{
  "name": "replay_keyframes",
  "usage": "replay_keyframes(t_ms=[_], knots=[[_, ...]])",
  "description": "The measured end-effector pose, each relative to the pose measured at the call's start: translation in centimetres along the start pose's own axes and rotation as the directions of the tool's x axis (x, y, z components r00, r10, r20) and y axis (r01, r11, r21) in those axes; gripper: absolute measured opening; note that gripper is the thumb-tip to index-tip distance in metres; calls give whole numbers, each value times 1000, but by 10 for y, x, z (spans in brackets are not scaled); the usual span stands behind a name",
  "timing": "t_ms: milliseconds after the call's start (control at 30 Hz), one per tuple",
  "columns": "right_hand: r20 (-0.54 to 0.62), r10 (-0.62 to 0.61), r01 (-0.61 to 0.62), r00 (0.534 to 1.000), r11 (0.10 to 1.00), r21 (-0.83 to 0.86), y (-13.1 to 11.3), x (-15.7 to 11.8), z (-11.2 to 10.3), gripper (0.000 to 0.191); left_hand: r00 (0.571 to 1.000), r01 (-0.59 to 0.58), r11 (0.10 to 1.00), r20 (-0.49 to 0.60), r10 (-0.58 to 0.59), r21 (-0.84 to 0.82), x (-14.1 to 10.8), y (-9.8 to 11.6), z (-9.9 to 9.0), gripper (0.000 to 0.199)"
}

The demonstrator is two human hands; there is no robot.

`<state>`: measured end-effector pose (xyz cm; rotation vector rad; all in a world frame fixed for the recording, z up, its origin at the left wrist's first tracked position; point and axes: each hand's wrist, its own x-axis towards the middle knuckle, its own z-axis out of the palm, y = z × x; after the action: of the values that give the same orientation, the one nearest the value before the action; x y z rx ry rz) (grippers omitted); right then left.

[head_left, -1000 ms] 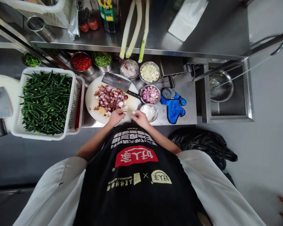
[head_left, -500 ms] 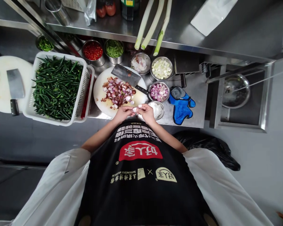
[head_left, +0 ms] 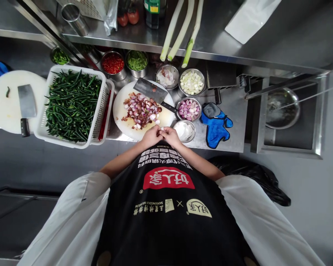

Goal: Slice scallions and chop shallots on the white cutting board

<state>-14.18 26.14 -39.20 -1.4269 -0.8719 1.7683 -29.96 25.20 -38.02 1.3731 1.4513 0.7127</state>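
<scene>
My left hand (head_left: 152, 136) and my right hand (head_left: 170, 136) meet at the near edge of the round white cutting board (head_left: 120, 120). Their fingers are pinched together around a small pale shallot piece (head_left: 161, 130), partly hidden by the fingertips. On the board lies a pile of shallots (head_left: 140, 109) with brown skins. A cleaver (head_left: 148, 89) rests at the board's far side, its black handle reaching right. Bowls of peeled shallots (head_left: 189, 109) and of white pieces (head_left: 184, 131) stand right of the board.
A white basket of green chilies (head_left: 73, 105) stands left, beside another board (head_left: 5, 107) with a cleaver. Blue gloves (head_left: 215, 127) lie right, before a sink (head_left: 305, 143). Leeks (head_left: 180, 31) overhang the shelf (head_left: 138, 40).
The view has shifted slightly, so the scene sits a little further right. My fingers have drawn closer together around the small piece, which shows less than before.
</scene>
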Motion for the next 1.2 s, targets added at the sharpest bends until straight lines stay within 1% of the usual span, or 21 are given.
replay_keyframes(t_ms=[33, 100, 167, 200, 267, 300, 333, 367, 400, 433, 500, 567, 633, 733, 767, 833, 900, 1000, 1100, 1167, 1200], knots=[[12, 26, -26, 1000, 1000, 2, 1, 0, 0, 22, 1000, 4, 1000, 18, -4, -1, 0, -2, 1, 24], [7, 102, -103, 995, 994, 36, 3, 1, -5, 24, 997, 52, 994, 55, -47, -100, 2, -7, 4, 20], [-50, 162, -159, 985, 985, 60, 5, 1, -17, 26, 981, 193, 940, 93, -173, -283, 3, -14, 5, 15], [-110, 170, -165, 979, 985, 53, 5, 2, -26, 26, 961, 277, 879, 119, -250, -388, 4, -17, 3, 14], [-259, 123, -132, 958, 991, -14, 5, 4, -48, 26, 909, 409, 716, 190, -370, -565, 6, -25, -3, 15], [-330, 75, -105, 941, 992, -72, 5, 5, -59, 28, 888, 446, 643, 219, -404, -623, 8, -28, -7, 15], [-386, 15, -76, 922, 987, -142, 4, 8, -68, 31, 873, 468, 593, 237, -427, -655, 10, -31, -11, 16], [-415, -51, -45, 908, 975, -218, 2, 11, -73, 33, 862, 483, 573, 245, -444, -662, 11, -34, -15, 17], [-412, -116, -13, 904, 954, -298, 0, 16, -75, 36, 856, 491, 582, 238, -458, -648, 13, -37, -18, 20], [-376, -174, 20, 910, 924, -381, -3, 23, -72, 38, 858, 489, 612, 218, -465, -622, 14, -40, -20, 23], [-226, -259, 98, 939, 831, -547, -9, 43, -53, 39, 875, 465, 691, 168, -453, -554, 14, -44, -21, 28], [-34, -286, 180, 958, 687, -704, -14, 68, -21, 39, 893, 435, 749, 135, -429, -499, 11, -47, -17, 29], [79, -284, 222, 955, 515, -828, -17, 93, 12, 40, 902, 421, 771, 131, -412, -478, 4, -49, -13, 28], [132, -281, 210, 951, 269, -940, -15, 118, 45, 44, 909, 406, 777, 130, -395, -481, -8, -52, -11, 23], [140, -285, 206, 948, 216, -954, -13, 122, 50, 43, 910, 403, 778, 122, -396, -483, -11, -53, -11, 22], [153, -294, 209, 944, 172, -963, -8, 125, 53, 39, 910, 396, 777, 97, -403, -489, -15, -56, -14, 22], [157, -297, 221, 942, 196, -956, -5, 124, 51, 34, 908, 390, 775, 70, -413, -498, -17, -58, -17, 22], [106, -287, 203, 952, 334, -920, -5, 122, 48, 30, 909, 378, 773, 48, -413, -509, -14, -58, -22, 22], [5, -283, 180, 959, 596, -782, -9, 114, 46, 30, 921, 344, 777, 30, -388, -528, -8, -54, -24, 24], [-56, -275, 191, 960, 786, -587, -11, 102, 41, 35, 926, 307, 774, -15, -378, -554, -3, -50, -25, 26], [-70, -264, 202, 962, 859, -470, -12, 93, 38, 38, 929, 281, 773, -41, -368, -569, -1, -48, -25, 29]])
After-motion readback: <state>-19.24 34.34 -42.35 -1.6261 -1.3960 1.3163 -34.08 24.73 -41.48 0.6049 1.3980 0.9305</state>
